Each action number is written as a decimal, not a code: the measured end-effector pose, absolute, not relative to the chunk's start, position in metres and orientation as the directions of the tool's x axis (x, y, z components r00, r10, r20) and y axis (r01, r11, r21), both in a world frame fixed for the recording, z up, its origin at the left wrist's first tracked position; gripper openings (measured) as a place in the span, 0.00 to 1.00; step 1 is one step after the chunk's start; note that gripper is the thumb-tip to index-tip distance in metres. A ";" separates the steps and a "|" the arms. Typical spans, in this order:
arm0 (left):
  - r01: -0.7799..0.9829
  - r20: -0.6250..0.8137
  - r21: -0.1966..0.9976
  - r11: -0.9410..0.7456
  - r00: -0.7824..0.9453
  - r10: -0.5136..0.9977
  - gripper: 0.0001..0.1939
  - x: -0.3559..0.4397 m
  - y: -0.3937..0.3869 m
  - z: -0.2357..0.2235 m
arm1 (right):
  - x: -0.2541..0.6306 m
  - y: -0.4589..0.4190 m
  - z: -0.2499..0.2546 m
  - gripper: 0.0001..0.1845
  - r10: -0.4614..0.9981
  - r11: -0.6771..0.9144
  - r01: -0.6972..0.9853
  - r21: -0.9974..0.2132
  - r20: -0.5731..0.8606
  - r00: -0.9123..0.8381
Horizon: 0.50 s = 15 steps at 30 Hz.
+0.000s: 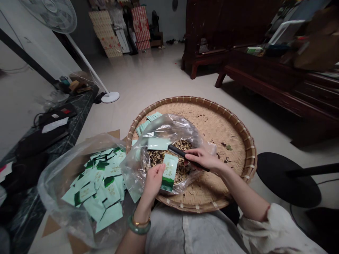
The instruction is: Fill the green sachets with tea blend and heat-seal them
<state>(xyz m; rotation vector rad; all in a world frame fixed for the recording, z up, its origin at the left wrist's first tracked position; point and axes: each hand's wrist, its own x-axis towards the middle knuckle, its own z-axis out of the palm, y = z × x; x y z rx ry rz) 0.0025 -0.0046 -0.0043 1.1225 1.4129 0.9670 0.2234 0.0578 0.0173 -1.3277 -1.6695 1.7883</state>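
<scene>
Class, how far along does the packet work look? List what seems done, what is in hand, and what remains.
Done, it seems: many pale green packets heaped in a clear bag. In hand: the left hand holds one packet, the right hand a black tool. Left: dried tea in another bag on the bamboo tray, beside more packets.

Tea sachet (170, 172): pale mint, dark-green band, gold lettering. Tea leaves (159, 158): dark brown, tan flecks. Bamboo tray (219, 130): tan weave. Slim tool (182, 154): black. Bangle (139, 225): mottled jade green.
</scene>
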 end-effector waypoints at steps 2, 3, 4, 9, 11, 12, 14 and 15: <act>0.129 -0.235 0.963 0.236 -0.026 0.972 0.23 0.001 -0.005 -0.004 | 0.227 0.064 0.013 0.25 0.892 -0.080 0.489 -0.868 -0.281 -0.354; 0.126 -0.235 0.964 0.236 -0.018 0.972 0.23 0.000 -0.006 -0.004 | 0.228 0.067 0.010 0.24 0.939 0.010 0.587 -0.810 -0.194 -0.283; 0.126 -0.235 0.964 0.235 -0.010 0.972 0.23 0.000 -0.006 -0.004 | 0.229 0.069 0.006 0.24 0.967 0.089 0.673 -0.734 -0.100 -0.236; 0.150 -0.242 0.960 0.236 0.025 0.970 0.23 0.004 -0.007 -0.007 | 0.216 0.064 0.003 0.22 0.969 0.245 0.820 -0.517 0.162 -0.188; 0.161 -0.252 0.958 0.238 0.067 0.966 0.22 0.007 -0.007 -0.006 | 0.204 0.056 0.006 0.20 0.951 0.309 0.750 -0.585 0.183 -0.249; 0.168 -0.255 0.957 0.238 0.092 0.962 0.22 0.008 -0.007 -0.005 | 0.197 0.053 0.007 0.18 0.934 0.347 0.679 -0.648 0.173 -0.312; 0.183 -0.256 0.956 0.230 0.133 0.957 0.23 0.010 -0.007 -0.003 | 0.184 0.047 0.006 0.15 0.902 0.369 0.550 -0.749 0.148 -0.405; 0.189 -0.252 0.956 0.223 0.144 0.957 0.23 0.011 -0.007 -0.002 | 0.178 0.046 0.005 0.15 0.896 0.364 0.507 -0.782 0.146 -0.418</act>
